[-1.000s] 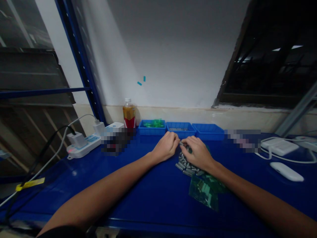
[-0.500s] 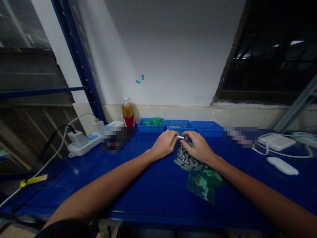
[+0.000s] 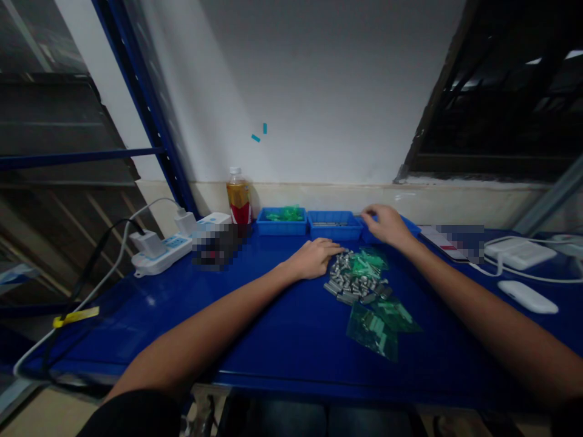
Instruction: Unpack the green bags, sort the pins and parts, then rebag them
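Metal cylinders (image 3: 353, 282) are lying in a loose heap on the blue bench (image 3: 273, 340), partly over green plastic bags (image 3: 378, 325). Left hand (image 3: 316, 258) is resting beside the heap, fingers loosely curled, tips touching its edge, gripping nothing I can make out. Right hand (image 3: 387, 223) is hovering over the rightmost blue tray (image 3: 412, 229), fingers bent downward; I cannot tell whether it is pinching a piece. Middle tray (image 3: 334, 227) is holding a few grey parts. I am reading this as the drop-off stage of a sorting cycle. The next move, as I judge it, is calling for a clean release above the tray, then a fine pinch on one cylinder.
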Demonstrator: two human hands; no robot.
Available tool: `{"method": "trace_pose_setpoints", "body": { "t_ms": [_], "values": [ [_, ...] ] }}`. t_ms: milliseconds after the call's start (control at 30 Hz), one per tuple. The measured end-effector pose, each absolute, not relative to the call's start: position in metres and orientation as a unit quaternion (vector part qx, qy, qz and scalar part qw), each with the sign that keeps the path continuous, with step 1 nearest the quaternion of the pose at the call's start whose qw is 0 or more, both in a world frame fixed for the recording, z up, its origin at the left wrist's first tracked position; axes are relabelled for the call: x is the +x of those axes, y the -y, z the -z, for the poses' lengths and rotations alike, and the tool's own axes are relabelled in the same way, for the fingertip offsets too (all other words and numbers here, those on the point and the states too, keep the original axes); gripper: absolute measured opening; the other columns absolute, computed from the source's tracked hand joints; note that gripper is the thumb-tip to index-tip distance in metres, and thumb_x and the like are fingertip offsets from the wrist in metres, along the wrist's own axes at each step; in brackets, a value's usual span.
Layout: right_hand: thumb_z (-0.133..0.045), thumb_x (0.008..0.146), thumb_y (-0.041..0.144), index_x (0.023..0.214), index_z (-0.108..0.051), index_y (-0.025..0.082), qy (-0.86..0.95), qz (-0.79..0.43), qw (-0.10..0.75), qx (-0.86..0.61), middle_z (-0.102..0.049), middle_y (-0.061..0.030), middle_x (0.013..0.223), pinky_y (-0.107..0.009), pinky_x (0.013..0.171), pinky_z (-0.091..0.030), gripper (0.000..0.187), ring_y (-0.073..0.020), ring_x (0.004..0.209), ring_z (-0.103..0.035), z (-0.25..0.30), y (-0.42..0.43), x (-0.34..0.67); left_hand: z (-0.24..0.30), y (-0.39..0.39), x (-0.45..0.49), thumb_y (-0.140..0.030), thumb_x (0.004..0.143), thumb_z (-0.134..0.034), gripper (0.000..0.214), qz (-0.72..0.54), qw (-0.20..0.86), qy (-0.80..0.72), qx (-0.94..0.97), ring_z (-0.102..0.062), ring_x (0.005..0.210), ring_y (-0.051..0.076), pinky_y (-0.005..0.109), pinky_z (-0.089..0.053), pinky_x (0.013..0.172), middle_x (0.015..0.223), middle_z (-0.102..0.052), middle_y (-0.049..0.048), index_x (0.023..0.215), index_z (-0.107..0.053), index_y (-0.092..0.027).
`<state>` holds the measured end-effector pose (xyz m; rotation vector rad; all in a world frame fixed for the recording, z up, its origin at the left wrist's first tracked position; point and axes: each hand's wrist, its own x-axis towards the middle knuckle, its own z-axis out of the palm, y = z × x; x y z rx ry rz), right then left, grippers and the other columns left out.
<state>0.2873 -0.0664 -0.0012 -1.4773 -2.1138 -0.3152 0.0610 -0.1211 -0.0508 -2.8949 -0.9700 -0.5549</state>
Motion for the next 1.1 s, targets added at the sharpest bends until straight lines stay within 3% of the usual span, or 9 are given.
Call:
{"method": "trace_pose_setpoints", "body": {
  "t_ms": [167, 333, 467, 700, 833, 1000, 1100],
  "values": [
    [-0.053, 0.081, 0.025, 0.085, -0.071, 0.014, 0.795, 0.081, 0.190, -0.571, -0.071, -0.0100, 0.085, -0.027, 0.066, -0.042, 0.021, -0.0216, 0.079, -0.063, -0.006, 0.027, 0.284, 0.051, 0.123, 0.061, -0.028, 0.089, -0.045, 0.027, 0.200, 0.018, 0.376, -0.905, -0.053, 0.104, 0.022, 0.036, -0.044, 0.087, 0.110, -0.062, 0.0073, 0.112, -0.055, -0.018],
    [-0.061, 0.076, 0.023, 0.081, -0.072, 0.015, 0.798, 0.055, 0.134, -0.584, -0.072, -0.0093, 0.082, -0.024, 0.062, -0.041, 0.015, -0.0196, 0.075, -0.063, -0.007, 0.008, 0.261, 0.052, 0.124, 0.059, -0.021, 0.088, -0.045, 0.029, 0.209, 0.025, 0.371, -0.904, -0.052, 0.102, 0.021, 0.034, -0.043, 0.085, 0.109, -0.061, 0.0053, 0.116, -0.053, -0.022],
    [-0.064, 0.074, 0.025, 0.082, -0.073, 0.016, 0.813, 0.025, 0.102, -0.573, -0.072, -0.0064, 0.081, -0.021, 0.060, -0.041, 0.015, -0.0169, 0.074, -0.063, -0.010, 0.002, 0.241, 0.053, 0.121, 0.058, -0.019, 0.088, -0.045, 0.020, 0.214, 0.022, 0.355, -0.910, -0.053, 0.094, 0.020, 0.032, -0.043, 0.083, 0.100, -0.062, 0.0052, 0.101, -0.060, -0.020],
    [-0.065, 0.071, 0.019, 0.079, -0.073, 0.016, 0.827, -0.010, 0.066, -0.558, -0.072, -0.0022, 0.075, -0.019, 0.057, -0.040, 0.012, -0.0141, 0.069, -0.062, -0.009, 0.001, 0.218, 0.050, 0.123, 0.059, -0.020, 0.090, -0.046, 0.014, 0.239, 0.018, 0.357, -0.903, -0.053, 0.086, 0.018, 0.029, -0.042, 0.081, 0.094, -0.064, 0.0066, 0.095, -0.058, -0.015],
    [-0.065, 0.068, 0.016, 0.071, -0.073, 0.016, 0.821, 0.010, 0.086, -0.565, -0.071, -0.0048, 0.071, -0.021, 0.061, -0.041, 0.008, -0.0169, 0.069, -0.063, -0.012, 0.005, 0.215, 0.049, 0.125, 0.058, -0.029, 0.091, -0.047, 0.017, 0.262, 0.021, 0.358, -0.896, -0.053, 0.081, 0.019, 0.029, -0.042, 0.077, 0.088, -0.063, 0.0061, 0.089, -0.057, -0.015],
    [-0.041, 0.088, 0.029, 0.101, -0.066, 0.014, 0.800, 0.057, 0.202, -0.561, -0.070, -0.0095, 0.096, -0.024, 0.074, -0.042, 0.032, -0.0184, 0.087, -0.062, -0.011, 0.048, 0.217, 0.049, 0.119, 0.055, -0.037, 0.095, -0.039, 0.029, 0.330, -0.004, 0.429, -0.841, -0.054, 0.075, 0.018, 0.029, -0.041, 0.070, 0.079, -0.063, 0.0037, 0.078, -0.052, -0.017],
    [-0.046, 0.085, 0.030, 0.097, -0.063, 0.016, 0.832, 0.060, 0.264, -0.484, -0.068, -0.0069, 0.090, -0.027, 0.076, -0.043, 0.025, -0.0183, 0.084, -0.060, 0.004, 0.096, 0.221, 0.049, 0.118, 0.054, -0.038, 0.097, -0.032, 0.034, 0.335, -0.012, 0.438, -0.834, -0.054, 0.074, 0.018, 0.030, -0.041, 0.068, 0.077, -0.062, 0.0038, 0.077, -0.051, -0.017]
  ]
}}
